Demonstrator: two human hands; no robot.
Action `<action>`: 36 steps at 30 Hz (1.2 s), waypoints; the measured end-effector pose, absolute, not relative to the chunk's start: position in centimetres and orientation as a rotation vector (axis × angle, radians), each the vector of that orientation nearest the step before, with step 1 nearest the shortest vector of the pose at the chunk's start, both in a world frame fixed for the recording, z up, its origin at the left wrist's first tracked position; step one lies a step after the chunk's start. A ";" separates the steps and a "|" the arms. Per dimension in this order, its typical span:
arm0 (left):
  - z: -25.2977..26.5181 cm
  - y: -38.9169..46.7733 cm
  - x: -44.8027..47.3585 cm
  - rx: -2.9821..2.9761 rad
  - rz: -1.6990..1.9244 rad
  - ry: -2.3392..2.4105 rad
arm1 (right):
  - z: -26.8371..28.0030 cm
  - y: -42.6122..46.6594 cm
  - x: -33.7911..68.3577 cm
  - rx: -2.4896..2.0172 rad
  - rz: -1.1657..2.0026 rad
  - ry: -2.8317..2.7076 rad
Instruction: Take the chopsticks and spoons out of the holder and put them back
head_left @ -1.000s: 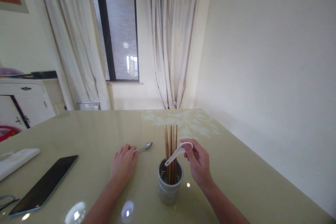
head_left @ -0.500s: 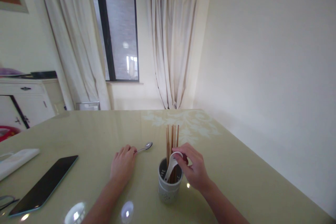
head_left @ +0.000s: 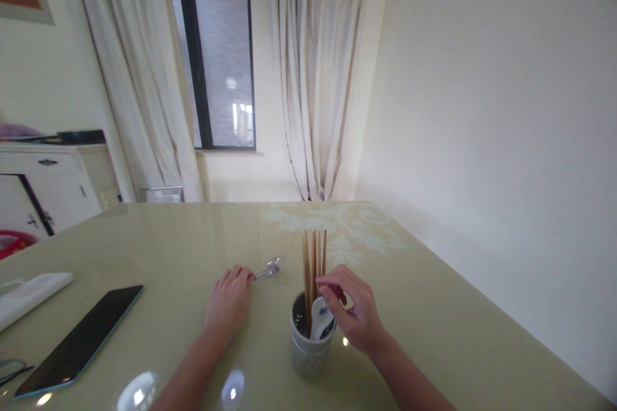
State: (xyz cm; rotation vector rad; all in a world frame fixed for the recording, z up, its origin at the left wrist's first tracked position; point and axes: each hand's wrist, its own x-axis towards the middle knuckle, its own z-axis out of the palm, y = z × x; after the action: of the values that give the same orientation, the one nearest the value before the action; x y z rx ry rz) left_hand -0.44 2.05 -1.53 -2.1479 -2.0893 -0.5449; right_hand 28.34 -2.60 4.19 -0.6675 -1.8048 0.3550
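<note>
- While our right hand hangs over the cup, thumb and forefinger slightly parted, it seems to hold nothing; the white spoon stands bowl-up just below them, in the cup beside the chopsticks.
- Our left hand, palm down, curls its fingers at the handle of the metal spoon; we cannot tell whether they grip it.
- We judge that a knuckle catching the chopsticks could tip the cup, and a loose left hold could let the metal spoon skid.
- Under both hands we have a glossy table, a tablet to their left.
- Beyond them we see curtains and a window.
</note>
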 end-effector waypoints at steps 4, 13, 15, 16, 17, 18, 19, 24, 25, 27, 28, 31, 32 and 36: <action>-1.2 2.1 0.2 -2.186 -0.990 -2.064 | 4.2 -2.7 28.2 -0.677 0.341 -1.780; 2.2 -3.0 3.9 -2.097 -1.344 -0.743 | 3.9 -4.0 27.2 -0.547 0.381 -1.665; 2.8 -3.7 4.5 -2.109 -1.279 -0.645 | 3.9 -4.3 26.8 -0.546 0.503 -1.580; 3.1 -3.9 4.7 -2.120 -1.259 -0.639 | 4.0 -4.4 26.6 -0.572 0.599 -1.502; 3.3 -4.0 4.8 -2.141 -1.247 -0.643 | 4.1 -4.5 26.4 -0.607 0.707 -1.410; 3.5 -4.1 5.0 -2.167 -1.239 -0.646 | 4.2 -4.4 26.3 -0.637 0.815 -1.315; 3.7 -4.1 5.1 -2.194 -1.235 -0.639 | 4.4 -4.3 26.2 -0.657 0.910 -1.226; 3.8 -4.3 5.4 -2.273 -1.243 -0.624 | 5.4 -3.7 26.6 -0.625 1.107 -1.027; 3.7 -4.3 5.4 -2.285 -1.257 -0.634 | 5.5 -3.6 26.7 -0.604 1.119 -1.031; 3.3 -4.2 5.5 -2.289 -1.339 -0.677 | 5.6 -3.5 26.8 -0.580 1.124 -1.069; 3.1 -4.2 5.6 -2.276 -1.408 -0.715 | 5.5 -3.5 26.8 -0.586 1.110 -1.091; 2.8 -4.4 6.0 -2.241 -1.614 -0.825 | 5.4 -3.5 26.7 -0.641 1.017 -1.137; 2.8 -4.5 6.2 -2.254 -1.648 -0.836 | 5.4 -3.5 26.7 -0.651 0.978 -1.146; 2.7 -4.3 6.5 -2.376 -1.700 -0.975 | 5.6 -3.1 27.1 -0.629 0.819 -1.061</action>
State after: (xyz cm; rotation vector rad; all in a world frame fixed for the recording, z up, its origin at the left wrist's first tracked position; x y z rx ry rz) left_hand 6.54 -4.31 2.70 -2.3759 -0.9753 -1.6997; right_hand 27.07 -3.13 5.58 -0.6285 -1.0611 0.8186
